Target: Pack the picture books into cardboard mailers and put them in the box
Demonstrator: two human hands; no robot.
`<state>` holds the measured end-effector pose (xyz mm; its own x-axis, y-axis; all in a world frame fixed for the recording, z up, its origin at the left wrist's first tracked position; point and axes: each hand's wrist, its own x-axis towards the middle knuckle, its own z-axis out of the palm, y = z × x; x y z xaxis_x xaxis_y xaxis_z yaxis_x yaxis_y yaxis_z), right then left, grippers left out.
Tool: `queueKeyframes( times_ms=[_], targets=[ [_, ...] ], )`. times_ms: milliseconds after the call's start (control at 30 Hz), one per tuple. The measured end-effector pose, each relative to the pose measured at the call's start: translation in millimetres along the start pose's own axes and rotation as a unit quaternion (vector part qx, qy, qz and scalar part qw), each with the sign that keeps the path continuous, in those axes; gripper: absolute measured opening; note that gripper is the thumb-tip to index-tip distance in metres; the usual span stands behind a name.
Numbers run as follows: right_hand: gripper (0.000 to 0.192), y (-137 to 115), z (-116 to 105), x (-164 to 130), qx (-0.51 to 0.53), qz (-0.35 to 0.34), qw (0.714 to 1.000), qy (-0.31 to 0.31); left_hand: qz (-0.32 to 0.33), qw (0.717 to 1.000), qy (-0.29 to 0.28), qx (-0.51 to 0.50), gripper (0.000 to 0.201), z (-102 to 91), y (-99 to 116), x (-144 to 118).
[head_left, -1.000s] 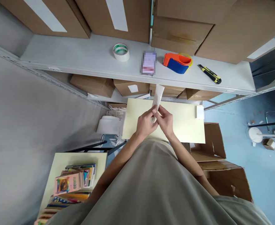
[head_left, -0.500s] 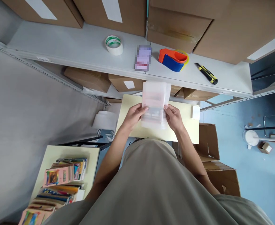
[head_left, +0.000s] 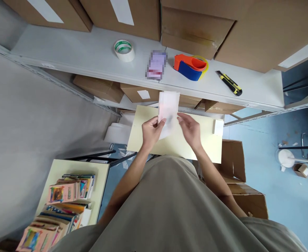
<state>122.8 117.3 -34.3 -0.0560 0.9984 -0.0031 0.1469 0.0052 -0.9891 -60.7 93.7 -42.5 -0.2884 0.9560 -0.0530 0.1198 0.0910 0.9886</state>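
The left hand (head_left: 150, 131) is pinching the left edge of a thin translucent plastic bag (head_left: 168, 112), holding it up over the pale yellow table (head_left: 209, 147). The right hand (head_left: 191, 129) is hovering open just beside the bag's right edge, not quite gripping. Looks feather-light, floppy and slick, so I'd be grabbing it by the edges or corners.

There is one camera, worn on the person's head. It looks forward and steeply down over the body, close to both hands, at a small yellow table (head_left: 196, 148) and a grey shelf (head_left: 90, 56) beyond it.
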Motion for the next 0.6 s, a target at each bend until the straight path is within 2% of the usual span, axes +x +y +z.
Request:
queueKeyframes(
  times_ms=[67,133,167,267,300,433,467,500,567,600],
  targets=[
    [0.061,-4,15,-6,0.013,0.015,0.999,-0.042,0.040,0.998,0.001,0.047,0.033,10.2,5,-10],
    [0.064,-4,27,-9,0.001,0.022,0.999,-0.025,0.089,0.992,-0.013,0.087,0.029,18.1,8,-19],
    [0.060,-2,29,-9,-0.010,0.023,1.000,-0.005,0.112,0.988,-0.029,0.102,0.034,19.7,9,-23],
    [0.057,6,22,-1,-0.026,0.019,0.999,0.031,0.146,0.979,-0.101,0.103,0.046,11.1,5,-25],
    [0.060,8,16,3,-0.020,0.015,0.999,0.028,0.144,0.980,-0.103,0.093,0.046,4.1,3,-22],
    [0.062,6,-10,13,0.040,0.023,0.998,-0.037,0.081,0.996,0.003,0.043,0.064,-28.1,-8,2],
    [0.061,4,-14,13,0.057,0.031,0.996,-0.055,0.047,0.999,-0.008,0.010,0.070,-33.6,-9,8],
    [0.060,2,-16,12,0.069,0.039,0.994,-0.070,0.007,0.998,-0.045,-0.034,0.073,-37.1,-10,12],
    [0.059,0,-18,11,0.084,0.053,0.991,-0.087,-0.071,0.980,-0.137,-0.126,0.074,-38.6,-11,17],
    [0.059,0,-17,10,0.088,0.058,0.990,-0.091,-0.100,0.969,-0.165,-0.156,0.072,-37.2,-10,17]
  ],
)
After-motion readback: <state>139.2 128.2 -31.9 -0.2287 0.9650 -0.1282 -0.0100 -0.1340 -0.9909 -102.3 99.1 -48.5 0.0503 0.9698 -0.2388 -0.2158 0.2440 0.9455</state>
